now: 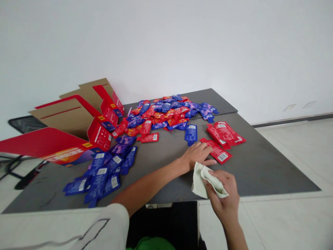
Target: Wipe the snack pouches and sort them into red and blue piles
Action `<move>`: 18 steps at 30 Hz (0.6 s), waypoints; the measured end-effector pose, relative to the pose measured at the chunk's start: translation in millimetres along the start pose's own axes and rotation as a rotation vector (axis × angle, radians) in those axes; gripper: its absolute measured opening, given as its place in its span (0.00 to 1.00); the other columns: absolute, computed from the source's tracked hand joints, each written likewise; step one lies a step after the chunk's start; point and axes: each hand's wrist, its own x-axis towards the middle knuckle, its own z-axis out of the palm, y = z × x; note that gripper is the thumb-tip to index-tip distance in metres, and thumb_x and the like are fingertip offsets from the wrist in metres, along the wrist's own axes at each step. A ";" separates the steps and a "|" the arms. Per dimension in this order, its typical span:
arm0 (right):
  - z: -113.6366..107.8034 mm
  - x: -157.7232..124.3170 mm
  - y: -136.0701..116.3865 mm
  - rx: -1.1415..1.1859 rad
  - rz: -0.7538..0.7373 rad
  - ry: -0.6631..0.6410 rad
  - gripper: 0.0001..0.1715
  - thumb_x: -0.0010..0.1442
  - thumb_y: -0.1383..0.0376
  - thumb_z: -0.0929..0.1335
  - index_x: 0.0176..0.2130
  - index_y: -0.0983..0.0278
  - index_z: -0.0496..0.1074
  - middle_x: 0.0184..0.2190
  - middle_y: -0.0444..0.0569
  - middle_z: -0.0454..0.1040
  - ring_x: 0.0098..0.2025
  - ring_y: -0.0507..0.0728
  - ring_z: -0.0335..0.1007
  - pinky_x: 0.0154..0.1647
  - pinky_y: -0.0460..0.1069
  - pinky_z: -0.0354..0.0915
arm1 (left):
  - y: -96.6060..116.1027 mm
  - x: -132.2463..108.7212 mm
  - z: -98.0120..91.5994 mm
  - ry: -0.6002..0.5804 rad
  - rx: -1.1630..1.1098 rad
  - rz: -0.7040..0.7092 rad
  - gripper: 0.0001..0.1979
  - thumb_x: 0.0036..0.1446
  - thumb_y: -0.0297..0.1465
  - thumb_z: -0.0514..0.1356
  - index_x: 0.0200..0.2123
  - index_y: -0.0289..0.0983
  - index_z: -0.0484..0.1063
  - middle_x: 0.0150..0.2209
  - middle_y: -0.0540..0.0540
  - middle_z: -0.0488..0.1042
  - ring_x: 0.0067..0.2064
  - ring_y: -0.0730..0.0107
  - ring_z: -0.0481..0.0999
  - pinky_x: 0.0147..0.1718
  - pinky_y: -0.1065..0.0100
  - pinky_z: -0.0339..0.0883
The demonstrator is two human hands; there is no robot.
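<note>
Right hand (226, 196) is closed around a folded, pale cloth (199, 182), the thumb tucked into its fold, held at the near edge of the grey worktop (265, 166). Left hand (195, 154) lies palm down on the worktop, not clenched, its fingers over the left end of a red pouch (221, 154) and its thumb reaching right, just above the cloth. That pouch lies flat with its barcode end towards the near right.

Just beyond it, to the far right, a few red pouches (225, 133) overlap in a small stack. One blue pouch (191, 133) lies by itself on the far side of the left hand, barcode end away from it. Farther back, a broad heap of mixed red and blue pouches (166, 113) spreads across the worktop towards the white wall (166, 45).

On the left stand two open cartons, red outside and brown inside: a near carton (62, 119) and a far carton (110, 111), their flaps raised. In front of the near carton, blue pouches (104, 177) lie in a loose pile, well apart from the cloth. Pale tiled floor (293, 146) shows to the right.
</note>
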 end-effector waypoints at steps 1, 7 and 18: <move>-0.2 0.7 -0.1 -0.003 -0.008 0.002 0.14 0.70 0.56 0.71 0.53 0.57 0.74 0.45 0.53 0.76 0.49 0.63 0.73 0.45 0.57 0.72 | -0.5 0.0 1.9 0.005 -0.011 0.008 0.27 0.73 0.51 0.57 0.59 0.34 0.72 0.57 0.37 0.75 0.58 0.52 0.73 0.58 0.57 0.66; -1.4 4.3 -0.4 -0.018 -0.055 0.016 0.15 0.71 0.57 0.71 0.53 0.60 0.74 0.44 0.53 0.76 0.48 0.63 0.72 0.45 0.57 0.70 | -12.5 -11.1 -3.1 0.073 -0.080 0.044 0.16 0.77 0.37 0.56 0.62 0.41 0.74 0.60 0.45 0.76 0.61 0.61 0.74 0.59 0.61 0.65; -0.4 6.1 -0.1 -0.043 -0.067 0.041 0.15 0.70 0.57 0.71 0.52 0.60 0.75 0.44 0.54 0.76 0.46 0.66 0.71 0.45 0.59 0.68 | -85.4 -42.2 -43.2 0.237 -0.003 -0.569 0.19 0.72 0.43 0.61 0.57 0.36 0.76 0.55 0.39 0.75 0.59 0.57 0.76 0.60 0.61 0.68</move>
